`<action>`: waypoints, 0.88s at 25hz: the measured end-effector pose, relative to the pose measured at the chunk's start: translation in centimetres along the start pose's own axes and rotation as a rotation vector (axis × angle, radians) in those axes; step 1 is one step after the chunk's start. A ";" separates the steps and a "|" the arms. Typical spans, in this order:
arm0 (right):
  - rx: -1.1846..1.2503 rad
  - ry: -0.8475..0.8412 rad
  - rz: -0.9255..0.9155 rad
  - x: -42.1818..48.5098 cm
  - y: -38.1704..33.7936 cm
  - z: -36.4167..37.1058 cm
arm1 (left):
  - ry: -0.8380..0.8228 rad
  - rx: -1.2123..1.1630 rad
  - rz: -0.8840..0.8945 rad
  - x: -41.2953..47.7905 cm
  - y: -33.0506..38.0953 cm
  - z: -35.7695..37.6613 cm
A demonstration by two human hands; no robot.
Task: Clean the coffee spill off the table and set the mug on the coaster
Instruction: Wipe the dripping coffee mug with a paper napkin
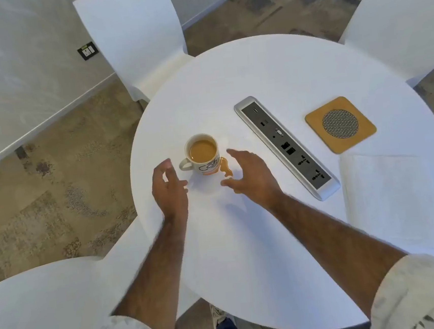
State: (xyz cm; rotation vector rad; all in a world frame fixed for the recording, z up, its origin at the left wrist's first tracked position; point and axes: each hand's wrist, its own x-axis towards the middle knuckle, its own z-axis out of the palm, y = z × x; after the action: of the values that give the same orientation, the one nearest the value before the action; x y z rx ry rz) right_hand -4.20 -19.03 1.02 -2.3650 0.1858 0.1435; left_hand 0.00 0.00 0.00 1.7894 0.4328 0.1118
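**Both hands closing in on a full mug**

The ceramic mug (pixel 202 153) is sitting upright on the round white table (pixel 244 241), brimming w/ milky coffee, handle pointing left. A glossy tan spill (pixel 225 167) is pooling at its right base. The left hand (pixel 169 186) and right hand (pixel 251 173) are hovering either side — fingers spread and curled, gripping nothing. The square cork coaster (pixel 340 124), w/ a round mesh centre, is lying well apart, beyond the brushed-metal socket strip (pixel 287 147). A folded white cloth (pixel 388 198) is resting just below the coaster.
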 end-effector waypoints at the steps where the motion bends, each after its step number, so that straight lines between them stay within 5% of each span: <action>1: 0.050 -0.017 0.013 1.0 -0.3 0.2 | -0.028 -0.004 -0.020 0.8 0.5 0.2; 10: 0.152 -0.023 0.021 4.8 -2.5 0.9 | -0.206 0.041 -0.200 3.3 0.4 2.3; 22: 0.171 -0.036 -0.017 5.5 -2.6 0.6 | -0.231 -0.148 -0.383 3.7 0.7 3.5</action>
State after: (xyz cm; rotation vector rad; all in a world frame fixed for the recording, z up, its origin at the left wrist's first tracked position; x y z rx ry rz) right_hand 1.62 -17.29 1.49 -2.1919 0.1540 0.1557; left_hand 4.68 -2.07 -0.87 1.5244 0.5756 -0.3203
